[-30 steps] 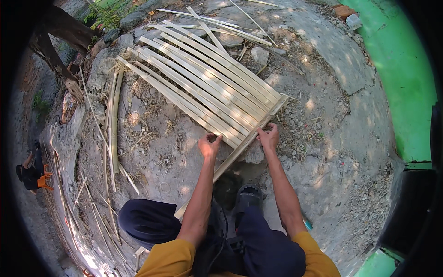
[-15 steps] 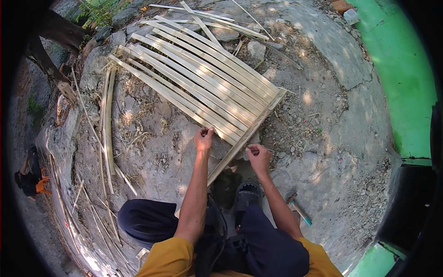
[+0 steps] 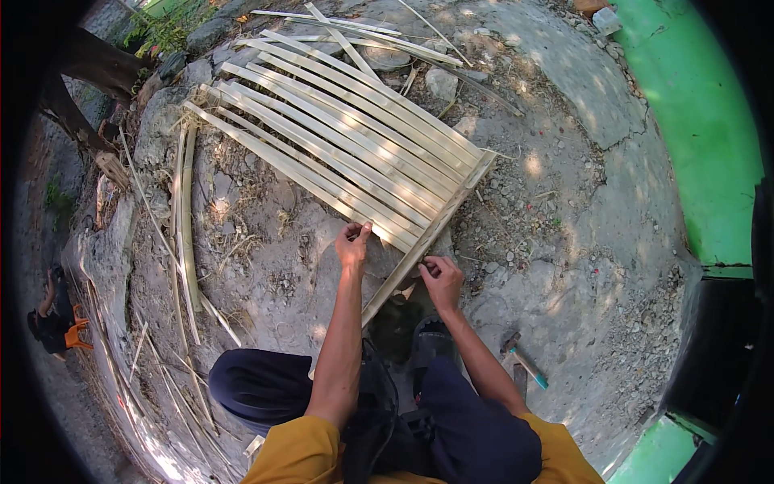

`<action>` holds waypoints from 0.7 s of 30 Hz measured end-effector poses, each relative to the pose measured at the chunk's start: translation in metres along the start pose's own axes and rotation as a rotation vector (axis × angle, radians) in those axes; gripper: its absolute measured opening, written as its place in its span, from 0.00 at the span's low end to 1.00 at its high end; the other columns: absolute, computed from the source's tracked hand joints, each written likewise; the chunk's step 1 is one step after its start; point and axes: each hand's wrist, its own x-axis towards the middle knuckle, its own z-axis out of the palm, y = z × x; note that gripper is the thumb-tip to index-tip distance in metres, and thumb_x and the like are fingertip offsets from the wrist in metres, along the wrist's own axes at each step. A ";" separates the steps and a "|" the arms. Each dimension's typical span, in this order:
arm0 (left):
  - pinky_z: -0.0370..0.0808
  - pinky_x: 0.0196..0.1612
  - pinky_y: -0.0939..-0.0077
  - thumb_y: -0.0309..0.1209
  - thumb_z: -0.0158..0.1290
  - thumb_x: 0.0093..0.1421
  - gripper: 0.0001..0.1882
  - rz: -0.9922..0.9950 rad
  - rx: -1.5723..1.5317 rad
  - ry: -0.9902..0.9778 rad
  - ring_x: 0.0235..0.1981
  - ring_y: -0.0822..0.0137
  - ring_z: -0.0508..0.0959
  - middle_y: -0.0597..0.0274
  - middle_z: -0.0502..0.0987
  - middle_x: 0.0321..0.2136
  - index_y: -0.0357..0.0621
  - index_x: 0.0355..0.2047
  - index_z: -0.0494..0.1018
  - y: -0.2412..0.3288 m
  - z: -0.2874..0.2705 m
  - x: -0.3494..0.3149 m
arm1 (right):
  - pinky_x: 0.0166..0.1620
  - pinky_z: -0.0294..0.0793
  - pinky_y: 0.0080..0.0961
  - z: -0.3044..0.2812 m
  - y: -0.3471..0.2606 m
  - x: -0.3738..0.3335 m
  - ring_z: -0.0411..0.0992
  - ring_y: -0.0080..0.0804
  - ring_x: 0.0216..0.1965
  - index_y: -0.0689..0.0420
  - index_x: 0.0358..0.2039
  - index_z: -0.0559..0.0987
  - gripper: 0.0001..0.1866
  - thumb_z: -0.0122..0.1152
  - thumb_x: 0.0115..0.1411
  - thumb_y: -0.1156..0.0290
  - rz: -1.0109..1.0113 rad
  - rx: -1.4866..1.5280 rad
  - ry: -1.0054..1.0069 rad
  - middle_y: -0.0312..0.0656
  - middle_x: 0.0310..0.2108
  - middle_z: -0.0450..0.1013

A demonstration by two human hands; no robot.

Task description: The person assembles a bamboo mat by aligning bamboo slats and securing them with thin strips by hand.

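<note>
A panel of several pale split-bamboo slats [image 3: 339, 129] lies slanting on the ground before me, joined at its right end by a bamboo crosspiece [image 3: 397, 277]. My left hand [image 3: 352, 244] is pinched closed at the near edge of the lowest slat. Whatever is between its fingertips is too small to make out. On the other side of the crosspiece, my right hand [image 3: 442, 282] has its fingers bent together close to the bar. Its fingertips hide anything they hold.
A hammer [image 3: 524, 361] with a teal grip end lies right of my foot. Loose bamboo strips [image 3: 184, 218] lie at left and beyond the panel. Stones [image 3: 441, 84] stick up behind it, near tree trunks [image 3: 85, 121]. A green wall [image 3: 701, 129] runs along the right; a person [image 3: 50, 319] is far left.
My right hand has moved a little left, closer to the crosspiece, and its fingers have curled in. My left hand stays at the lowest slat. The view has shifted slightly.
</note>
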 end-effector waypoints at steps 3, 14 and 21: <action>0.72 0.38 0.74 0.40 0.72 0.52 0.19 -0.019 -0.054 -0.021 0.30 0.71 0.75 0.65 0.79 0.28 0.39 0.32 0.78 0.001 0.000 0.000 | 0.30 0.74 0.28 0.000 0.000 0.000 0.73 0.30 0.23 0.60 0.34 0.84 0.10 0.73 0.50 0.75 0.006 0.016 0.003 0.40 0.27 0.76; 0.72 0.39 0.76 0.37 0.74 0.50 0.24 -0.017 -0.117 0.046 0.34 0.71 0.74 0.65 0.76 0.33 0.37 0.40 0.75 0.004 0.003 -0.003 | 0.29 0.74 0.27 0.000 0.002 0.002 0.74 0.29 0.23 0.61 0.34 0.84 0.10 0.74 0.50 0.75 0.015 0.027 -0.005 0.40 0.26 0.77; 0.73 0.42 0.76 0.37 0.75 0.49 0.27 -0.049 -0.154 -0.029 0.34 0.71 0.74 0.65 0.75 0.34 0.37 0.42 0.73 0.003 -0.002 -0.002 | 0.28 0.74 0.26 -0.001 0.004 0.001 0.74 0.30 0.23 0.61 0.34 0.83 0.11 0.74 0.49 0.75 0.005 0.045 -0.009 0.41 0.26 0.76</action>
